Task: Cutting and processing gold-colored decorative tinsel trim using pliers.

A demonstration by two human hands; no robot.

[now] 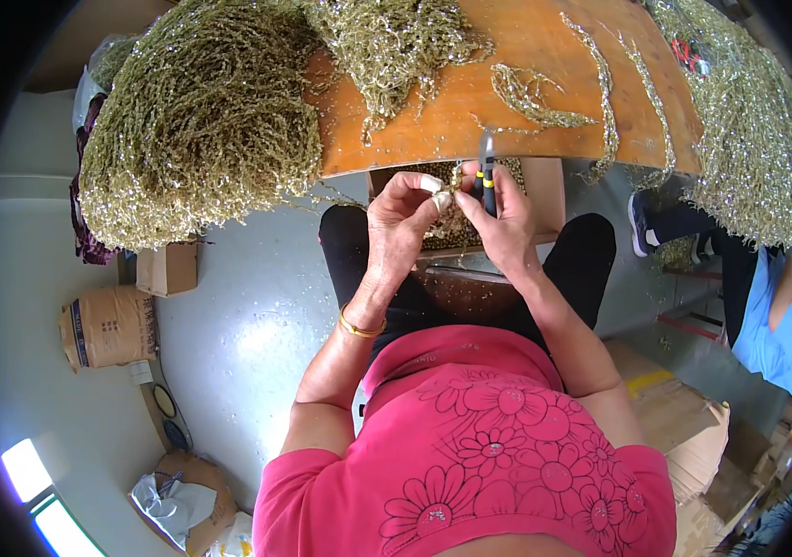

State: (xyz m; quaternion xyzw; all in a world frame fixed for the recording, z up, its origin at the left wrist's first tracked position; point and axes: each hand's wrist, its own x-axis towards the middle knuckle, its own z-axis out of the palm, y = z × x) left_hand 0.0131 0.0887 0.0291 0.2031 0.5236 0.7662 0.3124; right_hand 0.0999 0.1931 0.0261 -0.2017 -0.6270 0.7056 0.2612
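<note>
My left hand [402, 218], with white tape around its fingertips, pinches a small bit of gold glitter strand [454, 180] just off the table's near edge. My right hand [506, 223] meets it there. In that right hand sits a pair of pliers [488, 182] with black and yellow handles, its jaws pointing away from me; the right thumb and finger also touch the strand. Below both hands a cardboard box [545, 190] holds many small gold pieces. My fingers partly hide the pinched end.
A curved orange-brown table [396, 139] lies ahead. On it are a large gold strand heap [201, 121], a smaller heap [391, 46] and loose strands [605, 93]. More strands [740, 121] hang at right, near a person in blue [791, 325]. A brown sack [110, 327] stands left.
</note>
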